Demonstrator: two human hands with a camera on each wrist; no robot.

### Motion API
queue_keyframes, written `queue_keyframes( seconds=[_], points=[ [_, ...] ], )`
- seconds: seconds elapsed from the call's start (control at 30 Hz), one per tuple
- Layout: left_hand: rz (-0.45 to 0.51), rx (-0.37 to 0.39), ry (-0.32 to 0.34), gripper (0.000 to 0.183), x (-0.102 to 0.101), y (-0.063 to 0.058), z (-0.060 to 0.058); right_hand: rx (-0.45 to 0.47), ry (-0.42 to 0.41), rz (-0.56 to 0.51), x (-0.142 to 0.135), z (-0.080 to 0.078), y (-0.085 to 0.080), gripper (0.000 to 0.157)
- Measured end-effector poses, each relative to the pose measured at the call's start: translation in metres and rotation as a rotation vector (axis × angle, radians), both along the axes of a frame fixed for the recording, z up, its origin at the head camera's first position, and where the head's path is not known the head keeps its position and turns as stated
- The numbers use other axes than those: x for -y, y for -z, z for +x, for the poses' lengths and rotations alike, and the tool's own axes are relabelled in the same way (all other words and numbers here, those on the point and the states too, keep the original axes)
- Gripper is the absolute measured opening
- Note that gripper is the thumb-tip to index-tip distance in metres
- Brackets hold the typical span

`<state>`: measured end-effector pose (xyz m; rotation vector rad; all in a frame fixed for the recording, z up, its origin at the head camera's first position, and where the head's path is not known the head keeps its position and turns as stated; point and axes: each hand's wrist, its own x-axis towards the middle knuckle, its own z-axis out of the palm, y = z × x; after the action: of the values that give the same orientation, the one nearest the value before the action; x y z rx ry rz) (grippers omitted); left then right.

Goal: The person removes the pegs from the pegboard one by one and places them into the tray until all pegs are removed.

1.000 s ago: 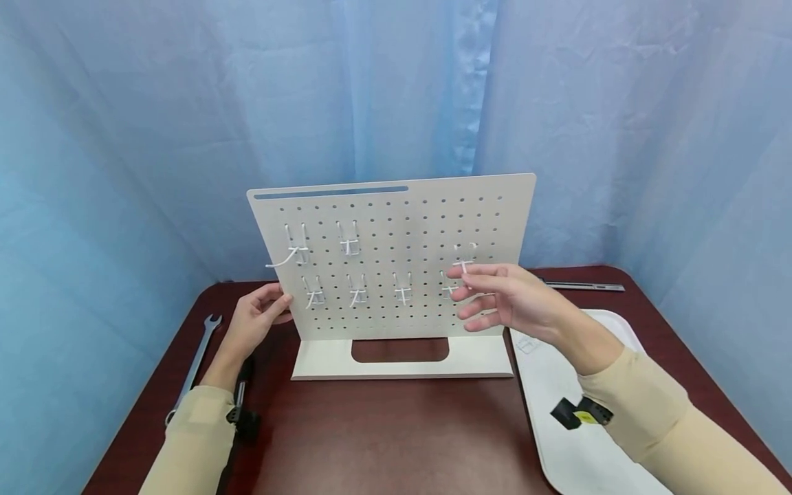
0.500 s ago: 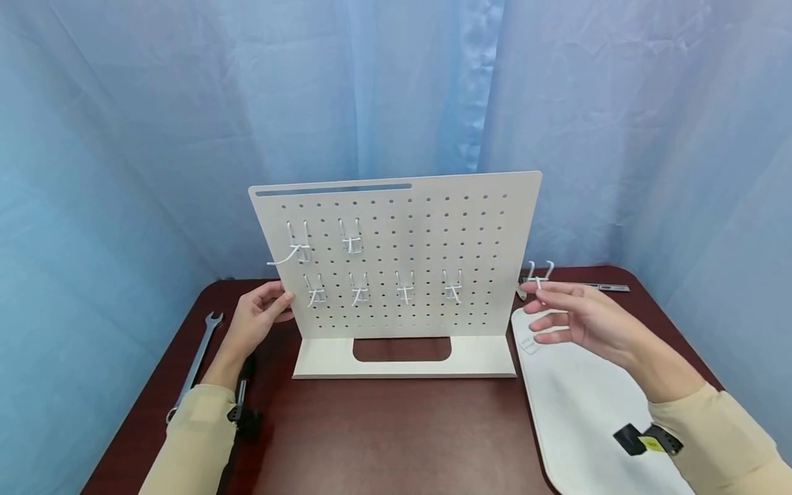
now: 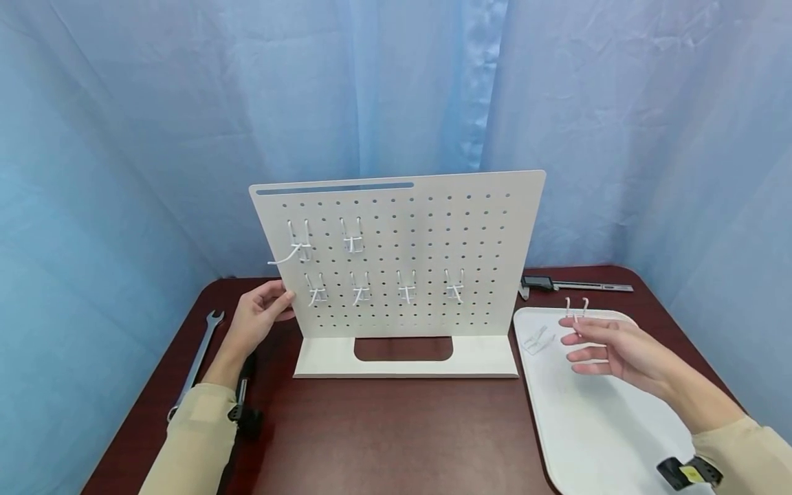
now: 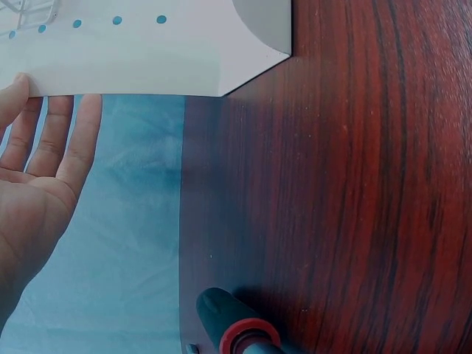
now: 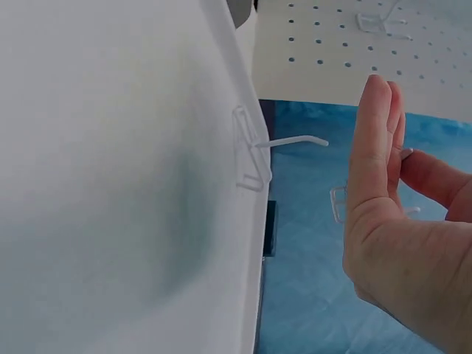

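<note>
A white pegboard (image 3: 386, 251) stands upright on its base, with several white wire hooks (image 3: 353, 240) fixed in its holes. My left hand (image 3: 256, 316) grips its left edge, thumb in front and fingers behind, as the left wrist view also shows. Between thumb and index finger, my right hand (image 3: 619, 347) pinches another white pegboard hook (image 3: 585, 303), prongs up, over the far end of the white tray (image 3: 588, 426). The other fingers of that hand are extended. One loose hook (image 5: 251, 151) lies on the tray, left of my right hand in the head view.
A digital caliper (image 3: 575, 284) lies behind the tray. Along the table's left side rests a wrench (image 3: 196, 364). A dark-handled tool with a red collar (image 4: 243, 324) is near my left forearm. Blue curtains (image 3: 396, 89) hang behind the table.
My right hand has moved from in front of the board's right side, rightward and down to over the tray, still pinching the hook. The left hand has stayed on the board's edge.
</note>
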<state>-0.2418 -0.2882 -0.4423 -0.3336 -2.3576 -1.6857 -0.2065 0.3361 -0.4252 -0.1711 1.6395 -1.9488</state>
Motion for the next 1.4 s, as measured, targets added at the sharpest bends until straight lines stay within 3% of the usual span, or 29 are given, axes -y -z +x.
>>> queue_keyframes(
  seconds=[0.13, 0.4, 0.7, 1.13, 1.27, 1.4],
  points=[
    [-0.004, 0.0, -0.003, 0.03, 0.0, 0.0, 0.0, 0.05, -0.031, 0.013, -0.014, 0.002, 0.012, 0.033],
    [-0.006, 0.002, -0.01, 0.031, 0.001, 0.0, -0.001, 0.141, -0.127, -0.091, -0.03, 0.005, 0.036, 0.041],
    [-0.007, -0.006, -0.004, 0.03, 0.001, 0.001, -0.002, 0.233, -0.127, -0.111, -0.033, 0.006, 0.048, 0.04],
    [0.0, -0.006, 0.002, 0.03, 0.001, 0.003, -0.002, 0.22, -0.183, -0.216, -0.034, 0.004, 0.047, 0.048],
    [-0.006, -0.007, -0.004, 0.03, 0.0, 0.002, -0.001, 0.195, -0.178, -0.205, -0.03, 0.004, 0.037, 0.047],
    [-0.008, -0.006, -0.014, 0.03, -0.001, 0.0, 0.001, 0.111, -0.149, -0.14, -0.017, 0.002, 0.019, 0.044]
  ],
)
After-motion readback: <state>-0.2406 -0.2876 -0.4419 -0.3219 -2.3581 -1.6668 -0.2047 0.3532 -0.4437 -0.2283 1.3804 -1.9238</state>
